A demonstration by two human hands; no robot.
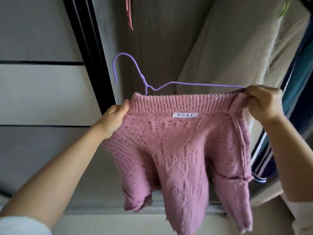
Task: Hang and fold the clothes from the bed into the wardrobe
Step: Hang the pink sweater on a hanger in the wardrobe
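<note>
Your left hand (116, 114) and right hand (264, 103) each pinch a shoulder of the pink knit sweater (177, 145), which hangs between them. Above them rises the purple wire hanger (144, 80), its right end under your right fingers. Soft, stretchy, fairly light: hold the ribbed collar, not loose knit.

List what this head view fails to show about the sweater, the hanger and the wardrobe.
- Hanger: its left arm is hidden inside the pink sweater; whether it sits fully inside, I cannot tell.
- Left hand: its fingers are hidden behind the knit.
- Right hand: it covers the hanger's right tip.
- Wardrobe rail: not in view.
- Striped garment: cut off by the right arm.
- Sweater label: print too small to read surely.
</note>
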